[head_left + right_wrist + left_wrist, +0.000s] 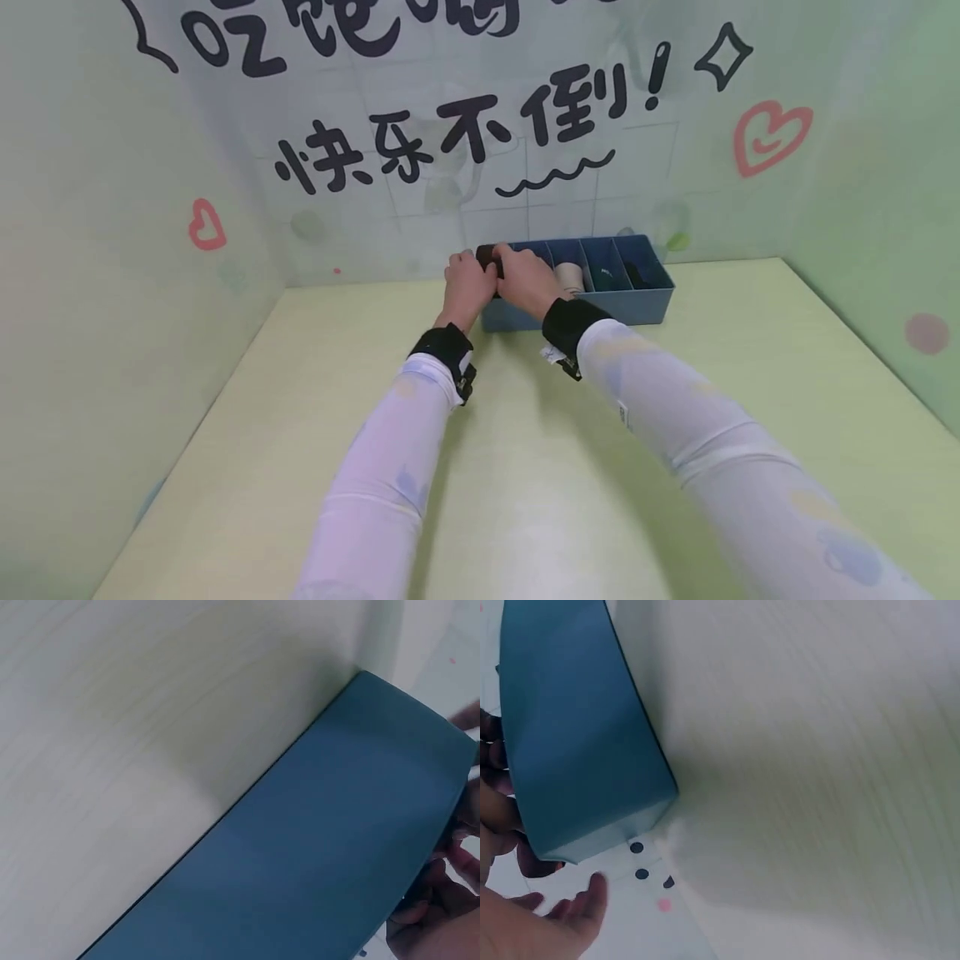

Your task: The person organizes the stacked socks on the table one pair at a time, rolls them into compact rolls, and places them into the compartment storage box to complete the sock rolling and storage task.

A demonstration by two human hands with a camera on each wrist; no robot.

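Observation:
A blue divided storage box (618,308) stands at the back of the table. At its left end compartment, both hands meet over a dark rolled bundle (487,253) that looks like cloth. My left hand (467,290) holds its left side, and in the left wrist view some fingers (592,896) extend past the box's end wall. From the right, my right hand (527,282) pinches the bundle with thumb and forefinger. The right wrist view shows its fingers (431,911) partly, at the box rim. The bundle's lower part is hidden.
Further right in the box sit a whitish roll (569,277), a dark green item (604,279) and a black item (636,277), each in its own compartment. Behind it rises a wall (360,225) with black lettering. Side panels (885,250) flank the pale table (337,358).

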